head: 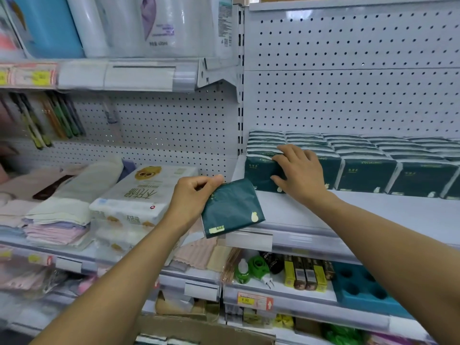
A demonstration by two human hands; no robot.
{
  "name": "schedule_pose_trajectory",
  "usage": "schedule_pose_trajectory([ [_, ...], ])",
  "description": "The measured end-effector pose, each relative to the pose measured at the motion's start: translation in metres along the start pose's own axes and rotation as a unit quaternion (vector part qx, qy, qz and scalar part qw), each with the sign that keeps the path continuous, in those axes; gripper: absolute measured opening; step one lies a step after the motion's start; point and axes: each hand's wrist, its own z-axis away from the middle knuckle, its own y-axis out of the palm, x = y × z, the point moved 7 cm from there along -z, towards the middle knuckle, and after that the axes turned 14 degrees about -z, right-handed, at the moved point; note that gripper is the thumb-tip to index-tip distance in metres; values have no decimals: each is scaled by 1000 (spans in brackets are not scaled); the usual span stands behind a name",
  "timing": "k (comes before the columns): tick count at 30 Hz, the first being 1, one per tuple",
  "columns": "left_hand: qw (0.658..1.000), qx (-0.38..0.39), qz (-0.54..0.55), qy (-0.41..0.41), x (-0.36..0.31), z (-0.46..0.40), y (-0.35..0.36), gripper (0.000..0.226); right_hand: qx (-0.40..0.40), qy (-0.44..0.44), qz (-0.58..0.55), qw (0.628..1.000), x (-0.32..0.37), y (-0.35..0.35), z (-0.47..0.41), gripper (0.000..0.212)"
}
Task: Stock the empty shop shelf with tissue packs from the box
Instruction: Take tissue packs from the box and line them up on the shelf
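Note:
My left hand (193,195) pinches a dark green tissue pack (231,207) by its upper left corner, holding it tilted in front of the white shelf (348,212). My right hand (301,173) rests on the leftmost stack of green tissue packs (258,175), fingers spread over its top front edge. Rows of the same green packs (368,158) stand along the back of that shelf, in front of the pegboard. The cardboard box (199,329) shows at the bottom, below my arms.
White tissue bundles (139,197) and folded cloths (57,220) fill the shelf to the left. Large packs (149,23) sit on the upper left shelf. Below are green bottles (242,271), yellow boxes (306,272) and a blue tray (361,287).

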Motion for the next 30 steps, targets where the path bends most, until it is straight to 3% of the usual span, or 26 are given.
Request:
schedule_pose_trajectory([
  [4, 1000, -1, 8, -4, -1, -4, 3, 36, 2, 20, 5, 1000, 2, 0, -2, 47],
  [7, 1000, 5, 17, -3, -5, -6, 7, 33, -86, 24, -116, 989, 13, -25, 7, 43],
  [9, 1000, 4, -1, 16, -10, -8, 12, 35, -76, 69, -334, 937, 22, -41, 17, 38],
  [11, 999, -16, -19, 47, -20, -10, 19, 32, 52, 117, -525, 841, 41, -40, 27, 41],
  [12, 997, -32, -19, 66, -27, -11, 22, 30, 101, 110, -556, 818, 50, -40, 32, 46],
  [15, 991, -44, -23, 124, -47, -8, 42, 26, 111, 73, -505, 853, 40, -43, 45, 46],
  [19, 981, -55, -101, 154, -45, -17, 68, 18, 47, 125, -462, 877, -20, -53, 71, 39],
  [22, 983, -53, -142, 103, -28, -35, 77, 58, 4, 159, -385, 909, -68, -65, 91, 40],
  [25, 985, 7, -164, 57, -18, -48, 94, 97, -30, 180, -330, 926, -94, -70, 99, 40],
  [30, 990, 51, -132, 23, -13, -66, 114, 118, -59, 119, -212, 968, -93, -65, 88, 40],
])
